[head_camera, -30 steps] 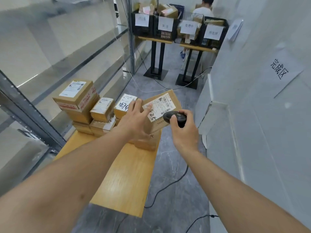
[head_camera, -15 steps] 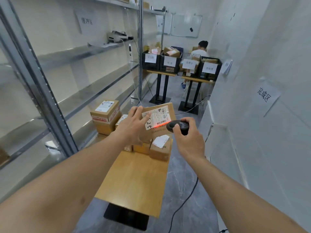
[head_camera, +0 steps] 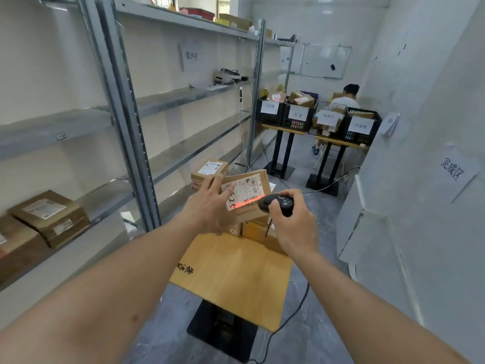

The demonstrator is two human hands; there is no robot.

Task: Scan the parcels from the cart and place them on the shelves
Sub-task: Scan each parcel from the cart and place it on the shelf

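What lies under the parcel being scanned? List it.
Under the held parcel, more boxes sit on the wooden cart. The parcel and both hands cover most of them, so their number cannot be told.

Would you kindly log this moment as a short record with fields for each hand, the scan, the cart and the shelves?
left hand: holds a cardboard parcel, label facing the camera
right hand: grips a black corded scanner
scan: red line across the shipping label
cart: wooden top, more parcels stacked at its far end
shelves: two shelved parcels at lower left
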